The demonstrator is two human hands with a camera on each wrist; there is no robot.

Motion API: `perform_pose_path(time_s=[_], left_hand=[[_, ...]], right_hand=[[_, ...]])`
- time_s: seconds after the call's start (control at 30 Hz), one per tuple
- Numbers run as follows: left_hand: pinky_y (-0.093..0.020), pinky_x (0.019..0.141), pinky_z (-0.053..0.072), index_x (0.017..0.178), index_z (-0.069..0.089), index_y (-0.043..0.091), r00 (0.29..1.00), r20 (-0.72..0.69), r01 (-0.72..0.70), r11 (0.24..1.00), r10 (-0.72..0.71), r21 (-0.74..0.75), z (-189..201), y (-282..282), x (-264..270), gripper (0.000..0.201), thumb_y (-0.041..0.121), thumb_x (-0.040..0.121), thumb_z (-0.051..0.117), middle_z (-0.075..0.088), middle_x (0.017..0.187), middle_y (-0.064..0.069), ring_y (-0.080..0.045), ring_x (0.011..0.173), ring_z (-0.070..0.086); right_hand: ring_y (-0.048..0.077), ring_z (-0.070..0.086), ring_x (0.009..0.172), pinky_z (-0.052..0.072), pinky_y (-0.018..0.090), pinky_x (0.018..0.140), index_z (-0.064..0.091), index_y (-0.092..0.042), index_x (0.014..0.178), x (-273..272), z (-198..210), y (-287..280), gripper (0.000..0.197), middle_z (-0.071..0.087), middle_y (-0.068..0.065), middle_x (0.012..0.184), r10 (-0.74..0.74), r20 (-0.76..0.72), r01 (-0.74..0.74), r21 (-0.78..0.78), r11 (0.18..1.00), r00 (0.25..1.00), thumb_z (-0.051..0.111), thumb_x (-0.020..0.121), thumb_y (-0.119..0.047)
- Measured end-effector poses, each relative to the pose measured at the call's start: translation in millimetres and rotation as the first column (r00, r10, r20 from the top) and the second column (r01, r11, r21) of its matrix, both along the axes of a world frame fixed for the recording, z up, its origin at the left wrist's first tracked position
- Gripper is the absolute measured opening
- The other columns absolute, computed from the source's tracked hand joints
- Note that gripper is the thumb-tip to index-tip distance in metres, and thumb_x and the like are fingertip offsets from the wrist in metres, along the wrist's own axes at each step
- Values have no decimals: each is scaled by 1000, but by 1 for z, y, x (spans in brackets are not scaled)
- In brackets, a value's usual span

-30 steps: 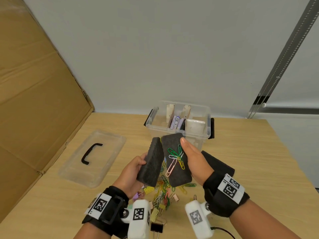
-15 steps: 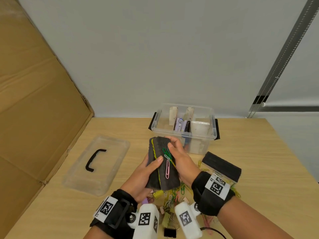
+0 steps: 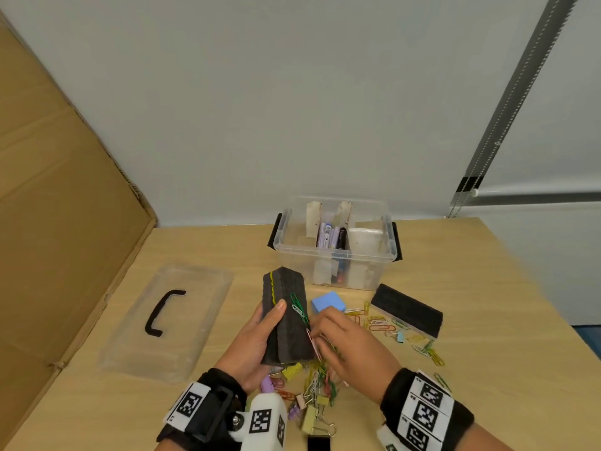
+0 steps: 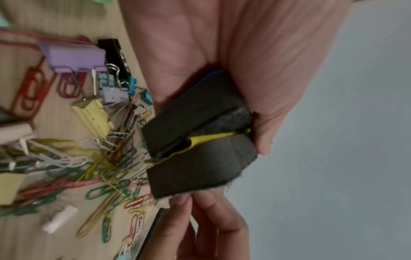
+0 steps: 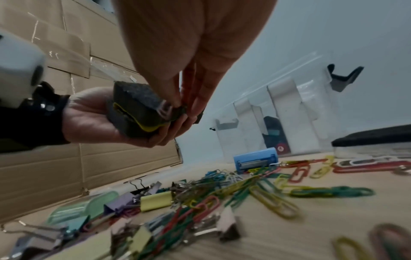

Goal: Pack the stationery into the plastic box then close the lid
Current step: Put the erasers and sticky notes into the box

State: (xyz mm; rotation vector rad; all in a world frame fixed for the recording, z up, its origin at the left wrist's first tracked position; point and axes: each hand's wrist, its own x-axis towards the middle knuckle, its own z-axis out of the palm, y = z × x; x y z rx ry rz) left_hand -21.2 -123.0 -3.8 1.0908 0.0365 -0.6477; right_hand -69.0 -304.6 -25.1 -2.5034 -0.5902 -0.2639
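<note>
My left hand (image 3: 257,343) grips two dark grey foam erasers (image 3: 286,320) pressed together, a yellow strip between them, held just above the table. A chain of paper clips (image 3: 299,309), green and white, clings to the top eraser's face. My right hand (image 3: 341,340) pinches a pink paper clip (image 5: 164,109) at the near end of the erasers (image 5: 138,112). The left wrist view shows the erasers (image 4: 200,140) end-on in my palm. Behind them stands the clear plastic box (image 3: 367,257), open, with pens and white items inside. Its lid (image 3: 195,307) lies flat at the left.
A heap of coloured paper clips and binder clips (image 3: 318,388) lies under my hands and trails right. A third black eraser (image 3: 406,309) and a small blue item (image 3: 328,301) lie before the box. Cardboard (image 3: 65,222) walls the left side.
The two erasers, apart a second ago, are now pressed together in my left hand. My right hand slid from their upper face down to the near end, and both hands dropped lower.
</note>
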Motion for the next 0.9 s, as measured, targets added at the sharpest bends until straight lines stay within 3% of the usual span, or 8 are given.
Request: perform_pose_path(time_s=[0.13,0.2,0.3,0.4,0.5,0.67,0.8,0.9], left_hand=[[-49,101,45,134,47,24,1000,-15,7,1000,-7,29,-8,-3,-6,49,29,86,55,62,126,-14,-31,118,59],[-46,95,50,132,49,26,999,-39,-19,999,20,28,-9,-3,-6,49,27,84,57,64,125,-13,-30,116,60],[-44,90,53,130,50,30,997,-53,-55,998,58,40,-7,-2,-6,51,28,80,59,65,123,-11,-29,113,62],[-49,98,47,133,47,31,995,-57,-74,996,77,56,-4,2,-5,57,29,78,60,63,125,-11,-30,116,60],[-50,100,45,134,46,31,995,-61,-82,995,85,49,0,3,-5,58,28,77,60,62,127,-11,-30,117,58],[-51,99,45,133,48,28,996,-64,-59,997,61,41,3,-3,-8,54,27,80,58,62,126,-15,-33,117,58],[-50,99,47,134,48,28,998,-51,-45,998,47,44,5,-9,-8,52,27,83,58,63,124,-14,-33,117,59],[-47,95,50,131,50,28,998,-22,-49,998,50,49,9,-9,-8,49,27,82,56,64,124,-13,-32,116,59]], right_hand=[[6,55,77,39,14,63,54,-25,93,-1,-6,-15,7,55,-9,93,-8,-33,1,-193,981,999,50,88,-26],[7,55,77,41,16,62,54,-27,87,1,-6,-21,7,57,-11,87,-16,-13,12,-286,958,1000,58,82,-24],[14,52,93,34,22,74,56,-21,93,6,-2,-26,10,60,-4,98,-40,-105,5,-318,948,994,48,89,-16],[19,49,98,26,25,75,53,-19,96,12,-1,-30,17,58,1,104,-104,-196,24,-372,928,975,40,91,-9],[16,51,95,34,25,75,54,-22,99,15,0,-31,14,56,-4,103,-100,-191,38,-303,952,976,42,94,-22],[3,52,100,47,23,84,49,-27,119,14,17,-8,27,55,-13,110,-97,-189,104,28,994,977,48,95,-40],[8,56,83,51,26,75,48,-25,112,20,16,4,16,58,-7,93,-107,-238,147,158,976,965,50,96,-29],[8,54,76,49,25,70,51,-25,102,19,14,-1,7,57,-6,86,-97,-194,128,155,980,976,51,95,-26]])
